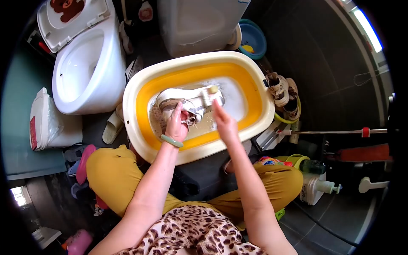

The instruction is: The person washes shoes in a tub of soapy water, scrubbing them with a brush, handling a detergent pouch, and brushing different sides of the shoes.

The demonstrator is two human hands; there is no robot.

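Observation:
A white sneaker point(182, 95) lies on its side over the cream and yellow tub point(144, 136), with its sole edge turned away from me. My left hand point(177, 125), with a green bangle at the wrist, is closed around the shoe near its laces. Against the sole rests a small scrub brush point(210, 96) with pale bristles and a yellowish end. My right hand point(225, 123) is closed on the brush, a little blurred, and its fingers partly hide the handle. Soapy, cloudy water point(236, 97) with foam lies in the tub.
A toilet point(83, 68) and a white bin point(59, 123) stand at the left. More worn shoes point(282, 93) sit by the tub's right rim. A blue basin point(255, 38) is behind, and a pump bottle point(314, 189) stands beside my right knee.

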